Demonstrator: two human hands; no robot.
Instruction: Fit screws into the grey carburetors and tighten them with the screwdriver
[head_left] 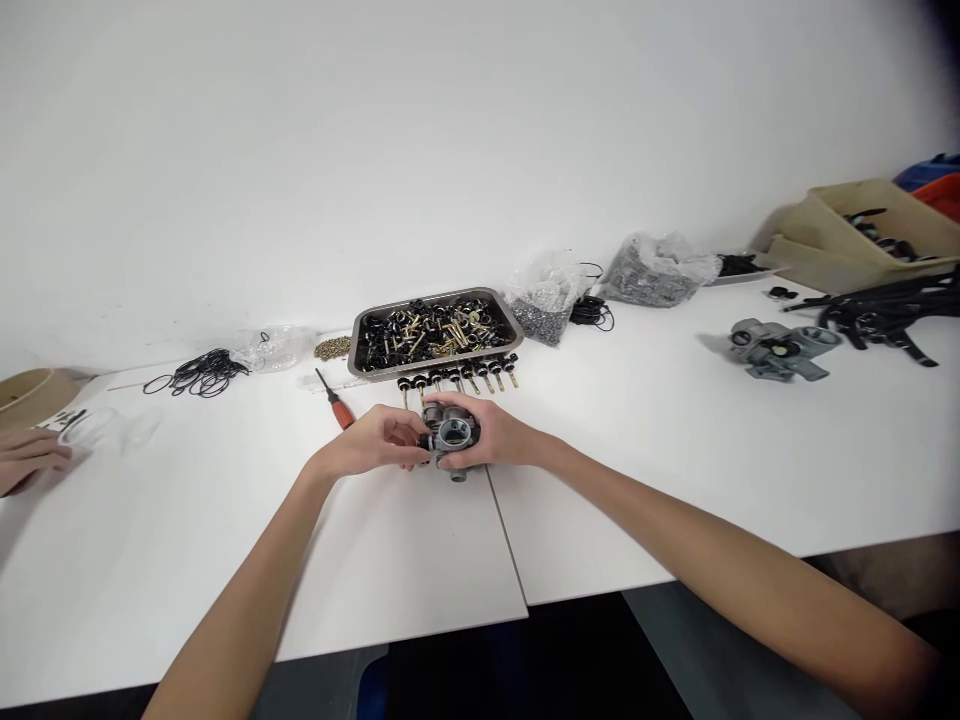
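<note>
A small grey metal carburettor body sits between both hands just above the white table. My right hand wraps round its right side and holds it. My left hand pinches at its left side with fingertips closed; whatever small part they hold is hidden. Just behind the hands lies a row of several brass screws with black heads. A steel tray full of black rings and brass parts stands behind that row.
A red-handled screwdriver lies left of the tray. Black O-rings and plastic bags of parts line the back. A second carburettor rests at right near a beige box. Another person's hand is at the left edge.
</note>
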